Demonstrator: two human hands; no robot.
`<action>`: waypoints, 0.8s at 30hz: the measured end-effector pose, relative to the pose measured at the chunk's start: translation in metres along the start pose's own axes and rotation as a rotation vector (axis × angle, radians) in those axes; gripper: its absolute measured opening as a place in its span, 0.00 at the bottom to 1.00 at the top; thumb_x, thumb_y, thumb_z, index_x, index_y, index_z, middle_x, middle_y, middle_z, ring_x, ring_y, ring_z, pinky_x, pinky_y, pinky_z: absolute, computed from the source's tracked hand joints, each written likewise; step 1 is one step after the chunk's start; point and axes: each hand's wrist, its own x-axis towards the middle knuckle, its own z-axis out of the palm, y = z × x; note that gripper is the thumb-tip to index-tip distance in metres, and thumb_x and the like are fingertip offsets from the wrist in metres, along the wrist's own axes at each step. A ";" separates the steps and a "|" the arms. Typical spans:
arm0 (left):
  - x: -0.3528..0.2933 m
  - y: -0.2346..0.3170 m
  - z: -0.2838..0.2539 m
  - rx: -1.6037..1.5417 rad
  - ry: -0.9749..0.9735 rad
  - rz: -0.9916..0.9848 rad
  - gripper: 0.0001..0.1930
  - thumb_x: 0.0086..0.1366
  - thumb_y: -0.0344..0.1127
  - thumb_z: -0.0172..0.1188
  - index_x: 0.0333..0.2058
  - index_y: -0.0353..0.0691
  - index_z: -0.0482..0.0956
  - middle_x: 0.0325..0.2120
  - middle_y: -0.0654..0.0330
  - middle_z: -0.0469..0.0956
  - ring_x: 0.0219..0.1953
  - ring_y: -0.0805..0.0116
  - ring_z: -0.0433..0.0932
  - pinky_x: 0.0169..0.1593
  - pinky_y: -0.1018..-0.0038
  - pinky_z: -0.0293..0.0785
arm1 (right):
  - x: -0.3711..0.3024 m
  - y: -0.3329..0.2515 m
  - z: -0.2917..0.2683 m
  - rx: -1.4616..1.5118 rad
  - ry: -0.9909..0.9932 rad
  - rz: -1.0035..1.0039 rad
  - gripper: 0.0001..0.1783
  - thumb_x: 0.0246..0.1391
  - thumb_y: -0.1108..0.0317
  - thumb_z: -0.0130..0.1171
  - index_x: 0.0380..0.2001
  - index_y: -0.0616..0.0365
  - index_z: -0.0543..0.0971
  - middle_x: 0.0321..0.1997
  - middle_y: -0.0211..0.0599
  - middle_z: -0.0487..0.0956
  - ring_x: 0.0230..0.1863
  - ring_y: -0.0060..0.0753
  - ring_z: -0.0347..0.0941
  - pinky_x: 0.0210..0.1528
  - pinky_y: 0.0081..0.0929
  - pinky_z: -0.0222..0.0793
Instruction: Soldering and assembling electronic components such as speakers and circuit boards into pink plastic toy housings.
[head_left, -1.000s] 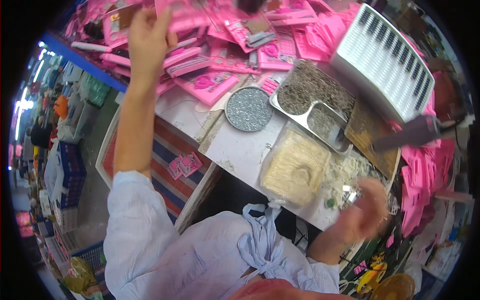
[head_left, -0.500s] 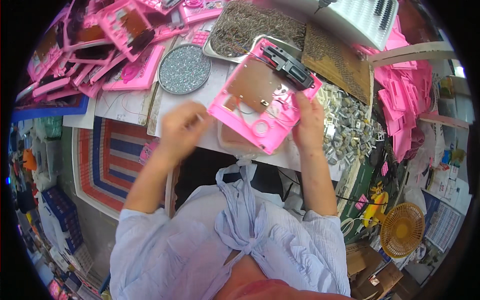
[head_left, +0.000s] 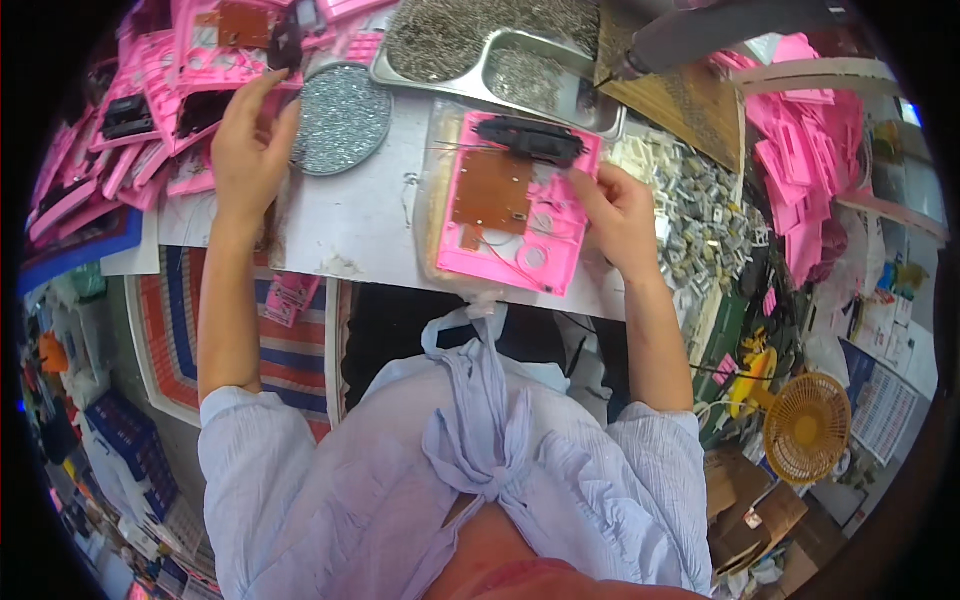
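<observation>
Housing [head_left: 553,200], pink, brown board [head_left: 494,190] inside, over wrapped pad [head_left: 440,240] at near edge of table [head_left: 375,225], right hand [head_left: 622,218] gripping its right side, left hand [head_left: 250,150] released, fingers parted, beside round dish [head_left: 345,120] of grey bits, pink pile [head_left: 150,120] toward left edge.

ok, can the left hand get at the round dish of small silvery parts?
Probably yes: the left hand is open beside the left rim of the round dish, and nothing visible blocks the way over it.
</observation>
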 end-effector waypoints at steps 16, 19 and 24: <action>-0.094 0.122 0.057 -0.152 -0.611 0.489 0.13 0.57 0.33 0.69 0.40 0.41 0.80 0.45 0.57 0.79 0.47 0.59 0.79 0.52 0.60 0.70 | -0.018 0.013 0.021 0.110 0.283 -0.179 0.11 0.58 0.72 0.67 0.42 0.64 0.80 0.29 0.30 0.80 0.26 0.21 0.75 0.28 0.21 0.71; -0.091 0.117 0.060 -0.143 -0.638 0.535 0.12 0.57 0.33 0.68 0.40 0.41 0.80 0.44 0.58 0.80 0.46 0.59 0.79 0.51 0.60 0.71 | -0.043 -0.006 0.011 0.402 0.301 -0.162 0.08 0.61 0.77 0.62 0.43 0.67 0.79 0.33 0.30 0.79 0.27 0.20 0.73 0.30 0.18 0.71; -0.084 0.143 0.062 -0.238 -0.522 0.361 0.13 0.57 0.33 0.68 0.41 0.40 0.80 0.41 0.59 0.80 0.42 0.60 0.79 0.50 0.60 0.70 | -0.082 -0.020 0.005 -0.096 0.076 -0.724 0.08 0.56 0.81 0.61 0.40 0.64 0.80 0.32 0.39 0.81 0.29 0.30 0.76 0.27 0.27 0.71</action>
